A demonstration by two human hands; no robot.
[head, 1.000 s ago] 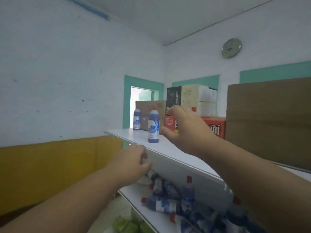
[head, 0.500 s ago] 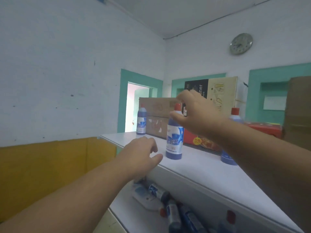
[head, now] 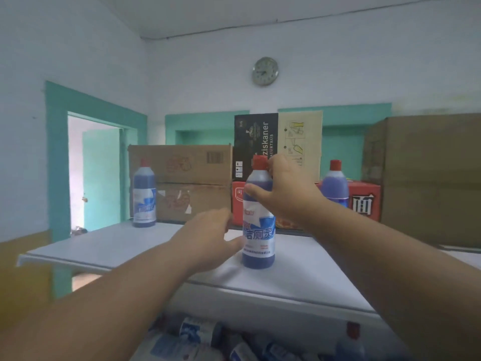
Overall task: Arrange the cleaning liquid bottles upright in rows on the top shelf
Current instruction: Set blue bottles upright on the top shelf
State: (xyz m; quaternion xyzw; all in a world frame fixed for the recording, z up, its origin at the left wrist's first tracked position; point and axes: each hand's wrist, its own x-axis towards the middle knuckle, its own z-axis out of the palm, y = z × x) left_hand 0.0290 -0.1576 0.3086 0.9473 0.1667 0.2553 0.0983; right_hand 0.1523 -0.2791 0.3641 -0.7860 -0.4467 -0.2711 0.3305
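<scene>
right hand (head: 289, 196) fingers curled round upright red-capped blue plastic bottle (head: 258, 222) | white top shelf (head: 109, 246) | left hand (head: 208, 238) fingers loosely curled, thumb at bottle's side

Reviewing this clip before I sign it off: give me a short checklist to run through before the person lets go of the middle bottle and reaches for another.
1. Middle bottle upright, base on the top shelf: ok.
2. Right hand grips the bottle near its neck and red cap: ok.
3. Left hand, fingers loosely curled by the bottle's lower label, holding nothing; whether it touches the bottle: cannot tell.
4. Lined up with the left bottle and right bottle: not ok, it stands nearer the front edge than both.
5. Both other bottles upright: ok.
6. More bottles lying on the lower shelf to be moved: ok, though blurred.
</scene>
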